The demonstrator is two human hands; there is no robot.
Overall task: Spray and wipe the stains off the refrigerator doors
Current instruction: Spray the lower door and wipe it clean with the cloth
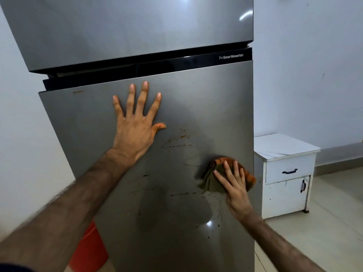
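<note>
Wiping the stained lower refrigerator door [121, 193]

Right hand [234, 185], fingers straight, presses a crumpled cloth [214, 181] near the door's right edge; left hand [135, 122] lies flat, fingers splayed upward, beside orange-brown stains [177, 139].

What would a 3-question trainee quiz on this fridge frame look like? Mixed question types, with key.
1. True or false: the left hand holds the cloth.
2. Which door carries the orange-brown stains? A) upper door B) lower door C) cabinet door
3. Fill in: the white cabinet stands to the ____ of the refrigerator.

Key:
1. False. The left hand lies flat with spread fingers on the lower door; the right hand presses the cloth against it.
2. B
3. right
</note>
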